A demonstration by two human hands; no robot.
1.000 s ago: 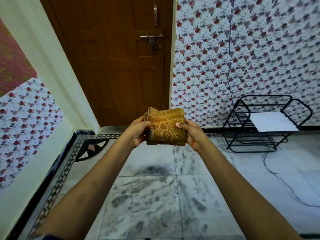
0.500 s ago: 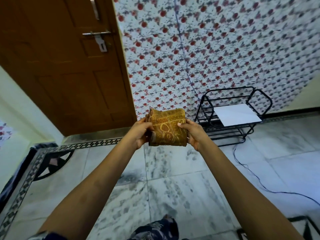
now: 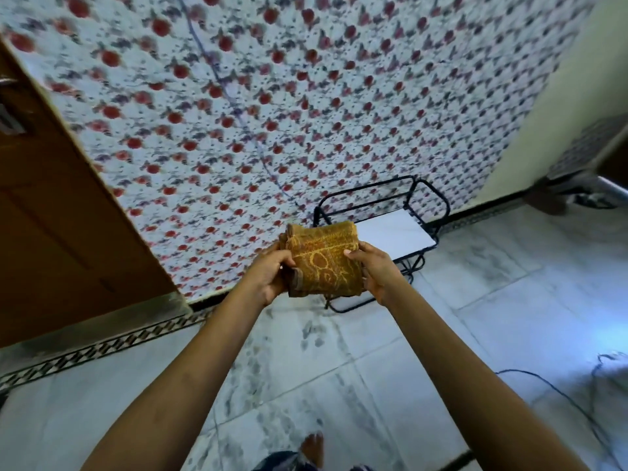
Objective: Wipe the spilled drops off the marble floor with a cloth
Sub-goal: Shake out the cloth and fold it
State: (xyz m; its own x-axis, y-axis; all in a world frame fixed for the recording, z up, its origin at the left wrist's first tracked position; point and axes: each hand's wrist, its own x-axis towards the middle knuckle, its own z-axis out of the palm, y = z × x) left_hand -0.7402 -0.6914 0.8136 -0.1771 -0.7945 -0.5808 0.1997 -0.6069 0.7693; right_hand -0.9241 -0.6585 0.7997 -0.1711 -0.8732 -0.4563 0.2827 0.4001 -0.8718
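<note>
A folded mustard-yellow patterned cloth (image 3: 323,260) is held up in front of me at arm's length, above the floor. My left hand (image 3: 268,273) grips its left edge and my right hand (image 3: 377,270) grips its right edge. The white marble floor (image 3: 339,375) with grey veining spreads below my arms. I cannot make out any spilled drops on it; grey smudges mark the tiles near the middle.
A black wire rack (image 3: 424,212) with a white sheet on it stands against the flowered wall behind the cloth. A brown wooden door (image 3: 51,215) is at the left. A thin dark cable (image 3: 560,402) trails over the floor at right. A bare foot (image 3: 312,450) shows at the bottom.
The view has swung to the right: the door has slid to the left edge and the rack now sits behind the cloth. Both hands keep the same hold on the cloth.
</note>
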